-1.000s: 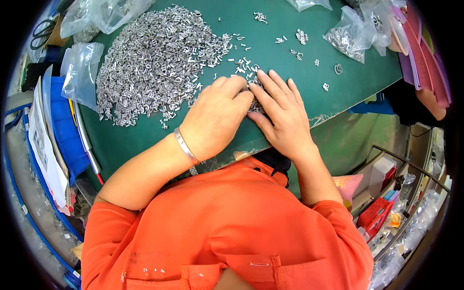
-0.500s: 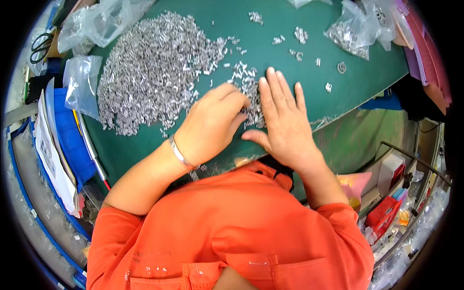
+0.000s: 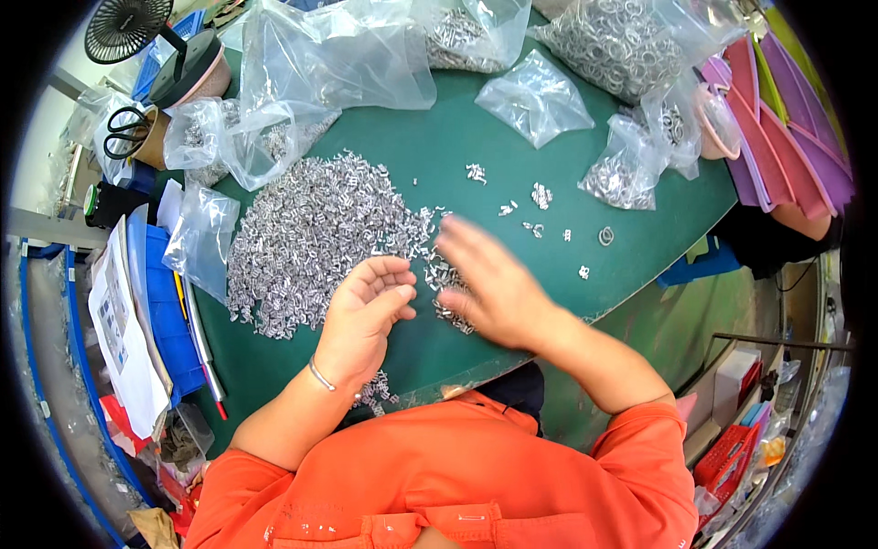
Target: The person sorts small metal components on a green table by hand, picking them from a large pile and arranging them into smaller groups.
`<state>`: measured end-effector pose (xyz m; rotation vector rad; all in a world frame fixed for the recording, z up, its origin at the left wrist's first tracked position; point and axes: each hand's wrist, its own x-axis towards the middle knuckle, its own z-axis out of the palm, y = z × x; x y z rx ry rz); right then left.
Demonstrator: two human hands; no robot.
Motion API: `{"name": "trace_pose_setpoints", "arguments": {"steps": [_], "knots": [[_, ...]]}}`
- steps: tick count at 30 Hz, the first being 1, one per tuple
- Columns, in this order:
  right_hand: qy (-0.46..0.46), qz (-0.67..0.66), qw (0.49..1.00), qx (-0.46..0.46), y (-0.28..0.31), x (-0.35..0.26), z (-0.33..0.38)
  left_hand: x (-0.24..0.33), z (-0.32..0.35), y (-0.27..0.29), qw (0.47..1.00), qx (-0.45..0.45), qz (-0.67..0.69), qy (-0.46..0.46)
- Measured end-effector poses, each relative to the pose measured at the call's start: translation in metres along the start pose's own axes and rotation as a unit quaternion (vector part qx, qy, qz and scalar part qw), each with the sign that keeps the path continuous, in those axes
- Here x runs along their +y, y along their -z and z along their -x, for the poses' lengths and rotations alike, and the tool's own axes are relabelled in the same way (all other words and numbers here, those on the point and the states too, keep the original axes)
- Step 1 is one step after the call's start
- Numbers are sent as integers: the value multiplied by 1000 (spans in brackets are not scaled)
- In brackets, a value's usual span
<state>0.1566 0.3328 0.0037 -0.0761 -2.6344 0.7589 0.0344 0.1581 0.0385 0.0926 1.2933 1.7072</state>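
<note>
the left hand point(image 3: 364, 316) lies near the table edge with the palm turned partly upward and the fingers point(image 3: 389, 273) curled loosely inward, a shallow cup rather than a fist. whether a part sits inside the cup cannot be told. the fingertips lie just beside the near edge of the pile of small metal parts point(image 3: 315, 233). a thin metal bracelet point(image 3: 320, 375) circles the wrist.

the right hand point(image 3: 485, 284) is palm down, fingers spread flat and released, gripping nothing. it is motion-blurred. it covers a small cluster of metal parts point(image 3: 444, 274) between the two hands; contact with them is probable but the blur hides it.

the pile is a broad, low heap of short, bright silver pieces, spread on the green table top point(image 3: 549, 156) to the left of the hands. loose pieces point(image 3: 540, 195) are scattered singly to the right of the pile, with one metal ring point(image 3: 605, 236) lying apart. a few more pieces point(image 3: 375, 389) lie by the left wrist at the table edge.

clear, crinkled plastic bags point(image 3: 338, 55) sit along the far side; one bag point(image 3: 613, 41) holds silver rings. stiff purple sheets point(image 3: 786, 128) are stacked at the right. a small black fan point(image 3: 128, 27) and scissors point(image 3: 123, 133) stand at the far left. the person wears an orange shirt point(image 3: 439, 485).
</note>
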Motion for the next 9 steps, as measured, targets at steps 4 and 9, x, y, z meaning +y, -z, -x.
{"name": "trace_pose_setpoints", "arguments": {"steps": [4, 9], "knots": [[-28, 211, 955, 205, 45, 66, -58, 4, 6, 0, 1000, -3, 13, -2], [-224, 244, 941, 76, 80, 157, -87, 2, 6, -7, 989, -13, -102, -102]]}}
